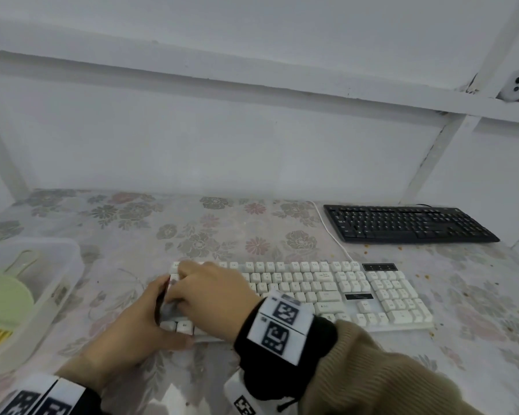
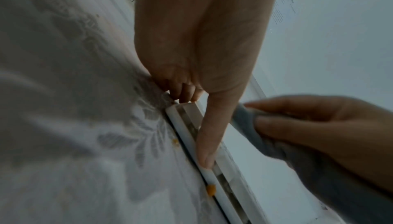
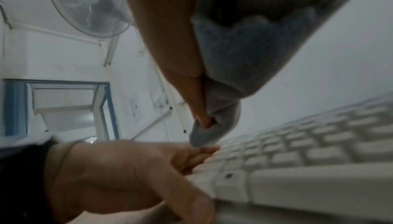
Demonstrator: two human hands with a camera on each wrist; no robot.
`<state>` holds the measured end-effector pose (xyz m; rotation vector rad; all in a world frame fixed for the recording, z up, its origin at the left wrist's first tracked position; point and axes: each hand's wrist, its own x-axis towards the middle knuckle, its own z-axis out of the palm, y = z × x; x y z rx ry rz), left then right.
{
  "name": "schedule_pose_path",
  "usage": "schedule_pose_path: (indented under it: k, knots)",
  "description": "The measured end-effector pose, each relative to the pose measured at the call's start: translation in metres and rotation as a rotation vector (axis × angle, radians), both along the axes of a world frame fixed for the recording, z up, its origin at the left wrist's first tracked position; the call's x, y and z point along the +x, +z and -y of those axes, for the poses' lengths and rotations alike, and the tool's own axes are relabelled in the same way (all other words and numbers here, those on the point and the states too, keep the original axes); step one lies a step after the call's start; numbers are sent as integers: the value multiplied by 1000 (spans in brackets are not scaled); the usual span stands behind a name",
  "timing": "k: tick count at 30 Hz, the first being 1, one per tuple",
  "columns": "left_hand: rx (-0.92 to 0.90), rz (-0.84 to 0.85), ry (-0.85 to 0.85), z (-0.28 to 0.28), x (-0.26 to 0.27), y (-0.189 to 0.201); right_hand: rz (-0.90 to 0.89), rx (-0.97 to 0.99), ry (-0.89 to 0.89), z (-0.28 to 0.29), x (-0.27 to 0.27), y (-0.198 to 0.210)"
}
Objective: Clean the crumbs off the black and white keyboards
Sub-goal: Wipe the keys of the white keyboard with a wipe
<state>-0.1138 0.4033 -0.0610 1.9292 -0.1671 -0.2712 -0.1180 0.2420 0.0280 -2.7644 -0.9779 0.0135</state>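
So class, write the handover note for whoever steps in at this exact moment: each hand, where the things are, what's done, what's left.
Left hand: holds the white keyboard at its left end, thumb along the front edge.
Right hand: grips a grey cloth and presses it on the left keys.
Black keyboard: far right on the floral table, untouched.
Done: wiping under way on the white keyboard's left end.
Left: remaining keys, black keyboard, orange crumbs on the table by the keyboard's edge.

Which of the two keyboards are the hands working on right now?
The white keyboard, nearest the person. The left hand grips its left end and the right hand holds a grey cloth over its keys. The black keyboard lies untouched behind.
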Motion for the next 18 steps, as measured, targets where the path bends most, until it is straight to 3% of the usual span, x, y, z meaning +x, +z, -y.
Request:
schedule_pose_path:
  k: [4, 11, 16, 18]
  knots:
    - [20, 15, -4, -2, 1, -4, -6, -58, 42, -2, -1, -12]
    - [-58, -47, -33, 0, -2, 1, 3, -49, -59, 67, -6, -21]
    - [-48, -49, -35, 0, -4, 3, -4, -125, -121, 75, -12, -1]
    - [-51, -43, -30, 0, -3, 3, -13, -54, -114, 61, -9, 10]
